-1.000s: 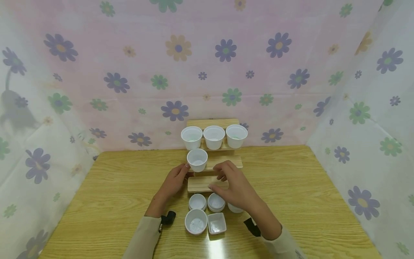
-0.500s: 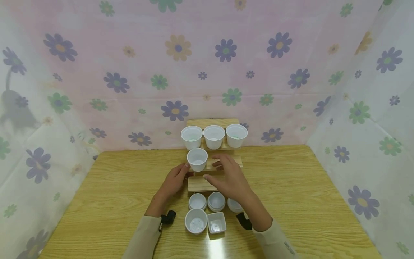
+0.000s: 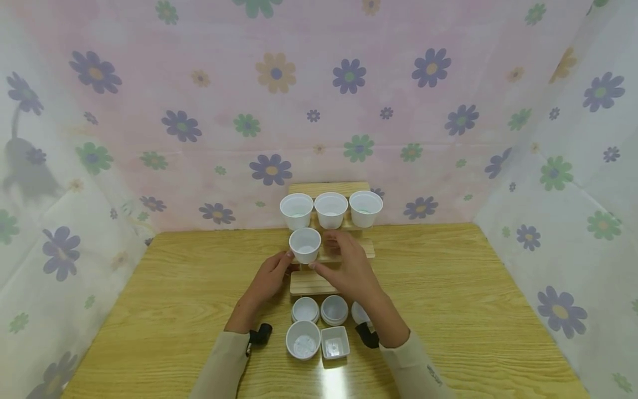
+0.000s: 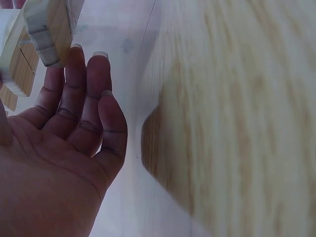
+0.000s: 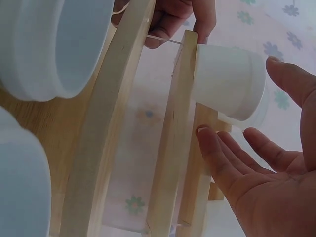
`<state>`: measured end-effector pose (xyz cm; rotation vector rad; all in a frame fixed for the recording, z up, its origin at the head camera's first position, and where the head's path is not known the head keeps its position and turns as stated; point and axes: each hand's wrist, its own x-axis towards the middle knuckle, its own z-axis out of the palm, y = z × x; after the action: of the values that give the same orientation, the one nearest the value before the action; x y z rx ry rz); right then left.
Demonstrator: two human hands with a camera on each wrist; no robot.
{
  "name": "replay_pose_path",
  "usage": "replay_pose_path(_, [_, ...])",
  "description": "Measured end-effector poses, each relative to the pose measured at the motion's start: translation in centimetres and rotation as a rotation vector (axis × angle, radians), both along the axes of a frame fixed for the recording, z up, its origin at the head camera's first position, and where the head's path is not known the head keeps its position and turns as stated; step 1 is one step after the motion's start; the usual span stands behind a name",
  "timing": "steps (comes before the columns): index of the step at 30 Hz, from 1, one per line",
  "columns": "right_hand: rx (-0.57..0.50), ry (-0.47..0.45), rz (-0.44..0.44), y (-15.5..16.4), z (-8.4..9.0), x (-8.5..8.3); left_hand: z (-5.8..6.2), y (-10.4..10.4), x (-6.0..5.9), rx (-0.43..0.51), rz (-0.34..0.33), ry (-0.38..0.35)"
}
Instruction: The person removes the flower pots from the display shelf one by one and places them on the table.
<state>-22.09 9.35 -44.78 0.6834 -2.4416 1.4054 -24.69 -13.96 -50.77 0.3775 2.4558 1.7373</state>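
Observation:
A three-step wooden rack [image 3: 311, 282] stands at the back middle of the table. Three white cups [image 3: 331, 209] sit in a row on its top step. One white cup [image 3: 305, 245] stands on the left of the middle step. My left hand [image 3: 279, 266] rests with straight fingers [image 4: 81, 74] against the rack's left end [image 4: 49, 29], just beside that cup. My right hand [image 3: 323, 252] is open around the cup [image 5: 229, 81]. Its thumb [image 5: 291, 84] and fingers [image 5: 222, 158] lie on either side, a small gap away.
In front of the rack lie several small white containers: round tubs [image 3: 305, 309] [image 3: 334, 309] [image 3: 303, 339], a square dish [image 3: 334, 342] and one tub [image 3: 359, 312] partly under my right wrist. A flowered cloth [image 3: 274, 111] walls in the back and sides.
My right hand has moved from over the lowest step up and left to the cup on the middle step. The left hand has stayed at the rack's end.

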Motion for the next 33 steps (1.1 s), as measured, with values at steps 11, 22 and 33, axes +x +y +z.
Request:
replay_pose_path(11, [-0.013, -0.027, -0.013, -0.8, -0.3, -1.1, -1.4, -0.1, -0.9, -0.007, 0.022, 0.011])
replay_pose_path(22, [-0.071, -0.040, -0.004, -1.6, -0.8, -1.4, -2.2, -0.3, -1.5, -0.027, 0.027, 0.029])
replay_pose_path(33, [-0.109, -0.034, -0.031, -2.2, -1.7, -1.8, -2.3, -0.3, -1.6, -0.037, 0.028, 0.028])
